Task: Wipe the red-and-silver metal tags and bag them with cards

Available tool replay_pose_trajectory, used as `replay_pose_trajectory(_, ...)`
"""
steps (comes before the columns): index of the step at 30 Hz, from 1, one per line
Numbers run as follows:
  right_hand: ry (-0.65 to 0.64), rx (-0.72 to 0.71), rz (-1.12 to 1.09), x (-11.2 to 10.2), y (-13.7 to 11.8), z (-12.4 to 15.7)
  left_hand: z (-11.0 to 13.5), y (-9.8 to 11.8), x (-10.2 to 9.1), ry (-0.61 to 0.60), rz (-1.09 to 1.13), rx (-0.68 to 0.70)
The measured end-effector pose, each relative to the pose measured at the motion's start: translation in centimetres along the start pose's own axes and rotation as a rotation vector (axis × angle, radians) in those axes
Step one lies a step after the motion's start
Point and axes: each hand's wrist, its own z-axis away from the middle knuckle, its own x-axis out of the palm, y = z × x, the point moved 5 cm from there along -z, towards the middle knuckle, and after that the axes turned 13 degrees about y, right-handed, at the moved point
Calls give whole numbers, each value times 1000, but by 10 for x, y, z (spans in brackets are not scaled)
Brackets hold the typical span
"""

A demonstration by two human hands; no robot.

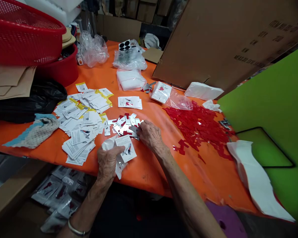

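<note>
My left hand [108, 162] is closed on a white printed card [126, 148] and a clear plastic bag [119, 167], thumb across the card's left edge. At the pile of small flat metal plates with red pieces [124, 122], my right hand [150, 134] has its fingers pinched on a grey metal plate [134, 129]; the fingertips are partly hidden. Left of this pile lies a large spread of printed cards [81, 137], some with yellow edges. A neat stack of printed cards [129, 102] sits just behind the metal plates.
Right of my hands spreads a heap of red flat pieces [198, 127]. Red baskets [57, 71] and a cloth [36, 132] stand or lie at left. Plastic packs [130, 80] are at the back, before a big carton [213, 43]. Below the table edge are filled bags [62, 191].
</note>
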Motion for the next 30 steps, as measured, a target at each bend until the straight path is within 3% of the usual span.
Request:
replay_pose_trajectory(4, 47, 88, -113, -10, 2, -1, 0, 3, 2, 3, 38, 16)
replay_pose_trajectory(7, 92, 256, -517, -26, 4, 16, 0, 5, 2, 3, 97, 21)
replay_pose_trajectory(11, 7, 396, -1039, -30, -8, 54, 6, 1, 5, -90, 131, 16)
replay_pose_trajectory(16, 65, 513, -1106, -16, -14, 85, 19, -10, 13, -171, 105, 41)
replay_pose_trajectory(19, 138, 522, -1085, -15, -5, 96, 27, -13, 21, -129, 76, 97)
replay_pose_trajectory(22, 217, 509, -937, -23, 24, 106, 33, -18, 31, -115, 36, 110)
replay_pose_trajectory(26, 441, 673, -333, -38, 98, 120, 35, -29, 38, -168, -9, 87)
replay_pose_trajectory(30, 326, 683, 4, -26, 136, 118, 32, -32, 40, -219, -24, 154)
